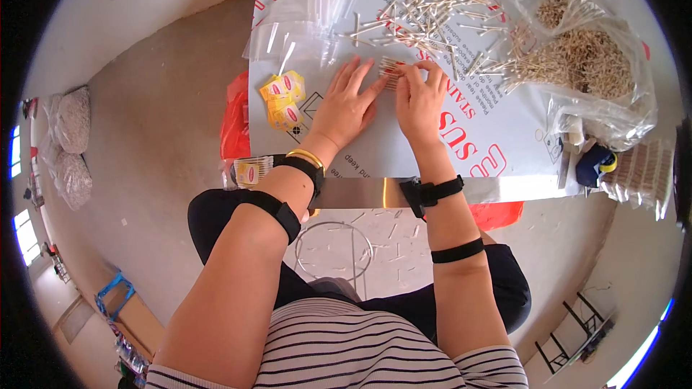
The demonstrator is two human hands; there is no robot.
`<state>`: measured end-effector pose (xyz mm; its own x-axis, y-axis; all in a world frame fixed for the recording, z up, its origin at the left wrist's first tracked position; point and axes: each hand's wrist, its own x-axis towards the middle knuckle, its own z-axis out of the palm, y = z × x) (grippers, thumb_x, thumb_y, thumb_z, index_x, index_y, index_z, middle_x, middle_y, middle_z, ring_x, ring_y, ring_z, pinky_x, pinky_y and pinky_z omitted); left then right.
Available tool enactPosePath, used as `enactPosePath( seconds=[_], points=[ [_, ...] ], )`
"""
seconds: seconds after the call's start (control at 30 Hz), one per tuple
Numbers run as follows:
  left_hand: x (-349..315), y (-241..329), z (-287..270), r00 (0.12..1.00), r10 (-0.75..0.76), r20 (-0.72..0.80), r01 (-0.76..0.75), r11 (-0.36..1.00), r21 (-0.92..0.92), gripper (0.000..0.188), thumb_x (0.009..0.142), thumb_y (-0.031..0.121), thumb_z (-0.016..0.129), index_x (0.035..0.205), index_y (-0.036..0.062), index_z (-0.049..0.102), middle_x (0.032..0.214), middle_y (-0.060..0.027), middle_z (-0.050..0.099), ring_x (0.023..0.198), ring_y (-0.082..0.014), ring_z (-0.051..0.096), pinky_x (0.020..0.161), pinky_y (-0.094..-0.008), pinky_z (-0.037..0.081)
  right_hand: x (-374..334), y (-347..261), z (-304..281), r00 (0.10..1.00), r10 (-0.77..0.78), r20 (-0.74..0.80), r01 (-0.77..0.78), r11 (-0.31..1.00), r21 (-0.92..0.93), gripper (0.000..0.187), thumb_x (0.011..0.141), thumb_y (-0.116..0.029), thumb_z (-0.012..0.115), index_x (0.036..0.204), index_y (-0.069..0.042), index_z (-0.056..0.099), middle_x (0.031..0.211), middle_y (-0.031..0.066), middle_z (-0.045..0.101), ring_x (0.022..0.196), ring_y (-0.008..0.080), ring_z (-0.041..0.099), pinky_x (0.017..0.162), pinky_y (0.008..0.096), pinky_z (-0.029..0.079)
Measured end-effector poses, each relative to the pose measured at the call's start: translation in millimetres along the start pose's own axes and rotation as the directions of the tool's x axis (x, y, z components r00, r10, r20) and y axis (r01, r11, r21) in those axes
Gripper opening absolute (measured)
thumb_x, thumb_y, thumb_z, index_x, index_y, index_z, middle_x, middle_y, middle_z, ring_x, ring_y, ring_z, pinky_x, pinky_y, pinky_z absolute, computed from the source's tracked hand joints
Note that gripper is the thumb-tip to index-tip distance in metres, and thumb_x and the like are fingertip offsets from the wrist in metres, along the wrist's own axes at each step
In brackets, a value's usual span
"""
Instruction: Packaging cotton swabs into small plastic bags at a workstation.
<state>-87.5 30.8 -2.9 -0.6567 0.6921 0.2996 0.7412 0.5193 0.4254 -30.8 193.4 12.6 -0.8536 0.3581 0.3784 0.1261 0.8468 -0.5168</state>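
A small row of cotton swabs [391,72] lies side by side on the film-covered table, between my two hands. My left hand [344,104] rests flat with its fingers stretched out, its thumb reaching to the row's left side. At the right side of the row, my right hand [422,101] has its fingers bent in a pinch on the swabs; its fingertips partly cover them. Beyond both hands is a loose pile of cotton swabs [432,11]. Yellow printed cards [285,101] lie left of my left hand, below a stack of clear plastic bags [306,18].
A large open clear bag [634,101] full of swabs stands on the table's right. Packed swabs with a yellow card [252,171] sit at the near left corner, by a red bag [235,119]. The table's metal edge [353,193] runs before me. A tape dispenser [597,164] is at right.
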Motion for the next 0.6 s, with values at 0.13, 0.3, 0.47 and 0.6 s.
enactPosePath(
  seconds=[0.13, 0.3, 0.47, 0.6],
  points=[
    [0, 0, 1, 1.000, 0.005, -0.015, -0.005, 1.000, -0.005, 0.049, 0.086, 0.014, 0.067, 0.135, 0.0213, 0.064, 0.152, -0.0104, 0.045, 0.145, -0.0369, 0.038, 0.121, -0.0498, 0.034, 4, 3, 2, 0.999, -0.029, -0.023, 0.028, 1.000, -0.004, 0.016, 0.092, -0.012, 0.063, 0.106, -0.010, 0.070, 0.119, 0.0134, 0.054, 0.117, 0.0367, 0.049, 0.101, 0.0506, 0.039],
    [0, 1, 0, 1.000, 0.008, -0.024, -0.008, 1.000, -0.019, 0.049, 0.086, 0.013, 0.067, 0.134, 0.0212, 0.064, 0.151, -0.0112, 0.046, 0.144, -0.0368, 0.039, 0.121, -0.0501, 0.034, 7, 4, 3, 0.999, -0.045, 0.001, 0.045, 0.998, -0.050, 0.014, 0.091, -0.012, 0.063, 0.103, -0.011, 0.071, 0.118, 0.0121, 0.055, 0.118, 0.0359, 0.049, 0.102, 0.0502, 0.039],
    [0, 0, -1, 1.000, 0.016, -0.025, -0.017, 1.000, -0.012, 0.051, 0.085, 0.013, 0.066, 0.136, 0.0210, 0.063, 0.150, -0.0115, 0.046, 0.143, -0.0374, 0.040, 0.122, -0.0501, 0.033, 8, 4, 3, 1.000, -0.018, 0.018, 0.019, 0.999, -0.048, 0.014, 0.090, -0.012, 0.064, 0.102, -0.013, 0.071, 0.118, 0.0113, 0.055, 0.118, 0.0360, 0.049, 0.102, 0.0504, 0.039],
    [1, 1, -1, 0.999, 0.019, -0.028, -0.020, 1.000, -0.010, 0.053, 0.086, 0.013, 0.065, 0.138, 0.0216, 0.061, 0.150, -0.0116, 0.046, 0.143, -0.0375, 0.040, 0.122, -0.0501, 0.033, 13, 8, 2, 1.000, -0.013, 0.017, 0.014, 0.999, -0.047, 0.014, 0.090, -0.011, 0.064, 0.102, -0.013, 0.071, 0.119, 0.0110, 0.055, 0.118, 0.0362, 0.049, 0.102, 0.0505, 0.040]
  ],
)
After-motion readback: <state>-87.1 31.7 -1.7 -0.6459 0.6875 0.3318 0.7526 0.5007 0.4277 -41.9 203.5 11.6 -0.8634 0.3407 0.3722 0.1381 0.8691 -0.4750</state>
